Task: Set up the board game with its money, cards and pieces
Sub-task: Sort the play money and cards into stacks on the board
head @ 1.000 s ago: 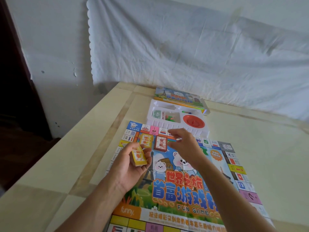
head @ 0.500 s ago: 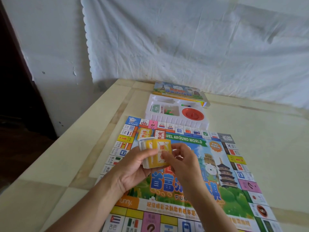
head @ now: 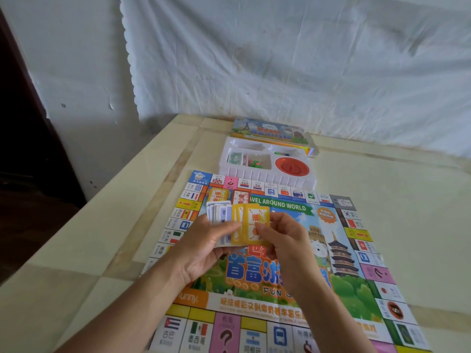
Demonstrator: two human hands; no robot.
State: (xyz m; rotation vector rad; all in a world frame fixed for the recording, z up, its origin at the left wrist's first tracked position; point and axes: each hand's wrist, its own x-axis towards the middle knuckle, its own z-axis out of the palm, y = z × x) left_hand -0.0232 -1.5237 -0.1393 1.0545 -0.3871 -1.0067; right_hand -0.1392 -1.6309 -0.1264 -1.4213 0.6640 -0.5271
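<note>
The colourful game board lies flat on the table in front of me. My left hand holds a fanned stack of cards above the board, white and purple ones at the left, yellow ones at the right. My right hand pinches the front yellow card of that fan. A yellow card pile and a red card pile lie on the board's far left part. Beyond the board stands the white plastic tray with a red spinner dish, green money and small pieces.
The game's printed box lies behind the tray near the cloth-covered wall. The beige tiled table stretches to the right. Its left edge drops to a dark floor.
My right hand came back from the red pile on the board to the stack in my left hand. The stack is now fanned wider, and the view has tilted down toward the board.
</note>
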